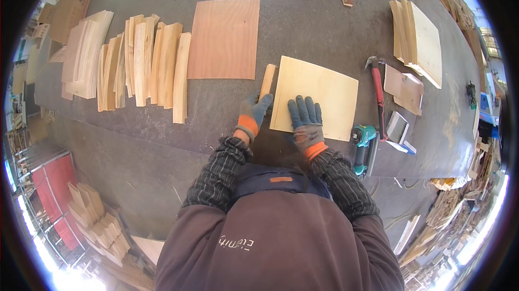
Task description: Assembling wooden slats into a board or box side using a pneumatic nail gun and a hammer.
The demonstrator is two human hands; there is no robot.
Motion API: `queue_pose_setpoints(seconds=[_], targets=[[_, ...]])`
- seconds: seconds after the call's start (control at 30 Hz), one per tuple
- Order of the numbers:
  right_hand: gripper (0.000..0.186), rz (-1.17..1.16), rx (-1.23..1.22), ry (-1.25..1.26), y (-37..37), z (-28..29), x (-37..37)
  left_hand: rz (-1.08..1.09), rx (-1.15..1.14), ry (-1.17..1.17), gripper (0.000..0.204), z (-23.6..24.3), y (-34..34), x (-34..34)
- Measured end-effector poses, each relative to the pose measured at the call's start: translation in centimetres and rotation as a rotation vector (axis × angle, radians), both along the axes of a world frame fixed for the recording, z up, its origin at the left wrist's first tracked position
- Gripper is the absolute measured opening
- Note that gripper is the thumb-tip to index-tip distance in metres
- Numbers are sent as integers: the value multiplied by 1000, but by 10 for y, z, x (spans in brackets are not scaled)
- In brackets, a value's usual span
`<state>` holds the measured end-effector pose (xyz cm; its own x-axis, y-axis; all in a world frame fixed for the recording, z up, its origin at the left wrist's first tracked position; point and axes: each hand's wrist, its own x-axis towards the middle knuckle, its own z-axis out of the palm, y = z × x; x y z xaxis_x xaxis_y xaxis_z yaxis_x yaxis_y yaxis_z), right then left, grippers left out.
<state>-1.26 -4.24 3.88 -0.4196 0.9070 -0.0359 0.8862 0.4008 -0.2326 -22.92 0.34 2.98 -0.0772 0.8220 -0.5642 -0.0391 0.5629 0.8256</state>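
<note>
In a blue-grey work glove with an orange cuff, my left hand (254, 111) is closed around the near end of a narrow wooden strip (267, 81). The strip stands just left of a pale plywood panel (316, 88), with a thin gap between them. My right hand (307, 121), gloved the same way, lies flat on the panel's near part with its fingers stretched out. To the right of the panel are a teal nail gun (362, 148) and a claw hammer (377, 94) with a red handle.
A reddish plywood sheet (224, 39) lies beyond my left hand, beside a row of wooden strips (141, 61). Stacked boards (86, 56) stand at far left, and more panels (424, 42) at right. A box of staples or nails (398, 129) sits near the hammer on the dark table (303, 15).
</note>
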Motion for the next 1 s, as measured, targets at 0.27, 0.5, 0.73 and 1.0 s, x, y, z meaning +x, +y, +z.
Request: queue_pose_setpoints(seconds=[0.27,0.5,0.73,1.0], targets=[[65,35,144,127,-18,20,5,166,40,-471,38,10,-19,11],[66,23,152,194,-18,33,9,116,-141,-726,39,32,-38,18],[66,31,175,220,-21,33,14,46,-134,-915,44,31,-47,14],[64,24,173,219,-24,36,17,36,-135,-940,47,39,-50,17]])
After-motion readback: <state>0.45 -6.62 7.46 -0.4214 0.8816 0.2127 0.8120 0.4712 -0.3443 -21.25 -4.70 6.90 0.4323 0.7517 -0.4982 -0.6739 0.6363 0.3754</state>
